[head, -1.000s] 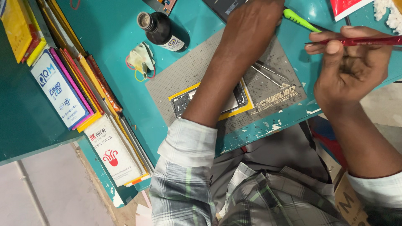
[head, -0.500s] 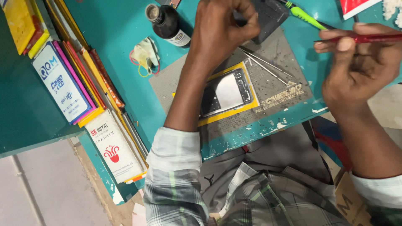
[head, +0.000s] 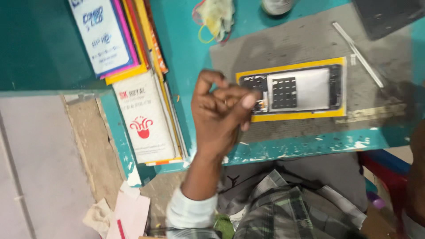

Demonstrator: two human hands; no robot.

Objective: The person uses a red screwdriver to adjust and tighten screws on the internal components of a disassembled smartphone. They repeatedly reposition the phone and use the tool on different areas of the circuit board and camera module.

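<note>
An opened phone (head: 305,90) with its inner parts showing lies flat in a yellow-edged frame on a grey work mat (head: 287,44). My left hand (head: 221,115) hovers just left of the phone's end, over the near edge of the teal table (head: 305,146). Its fingers are curled, the thumb pressed to the fingertips, and I see nothing between them. Of my right arm only a dark strip of forearm (head: 416,177) shows at the right edge; the hand itself is out of frame.
A thin metal strip (head: 358,55) lies on the mat, with a dark flat slab (head: 389,15) behind it. A bottle (head: 276,5) and a yellowish rag (head: 217,15) sit at the back. Flat packets (head: 133,57) are stacked at the left. Paper scraps (head: 128,212) lie on the floor.
My left hand has drawn back from the far side of the mat to the table's near edge. My right hand with the red pen has left the view. The phone is uncovered.
</note>
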